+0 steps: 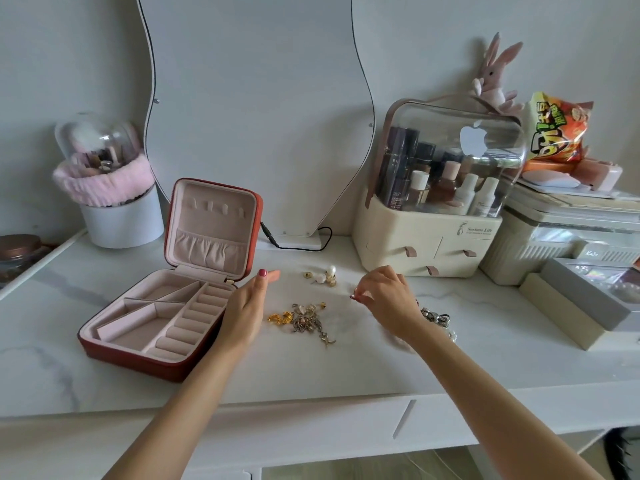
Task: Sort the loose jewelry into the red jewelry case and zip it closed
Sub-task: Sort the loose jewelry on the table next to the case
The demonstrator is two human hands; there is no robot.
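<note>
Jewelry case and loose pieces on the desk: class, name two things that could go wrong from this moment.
1. The tangled pile of chains may lift as one clump, dragging pieces off the desk.
2. The right hand seems to pinch something tiny; it could slip before reaching the jewelry case.

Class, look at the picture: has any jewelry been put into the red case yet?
No: the open red case shows only bare pink compartments, while the jewelry pile lies on the table beside it.
</note>
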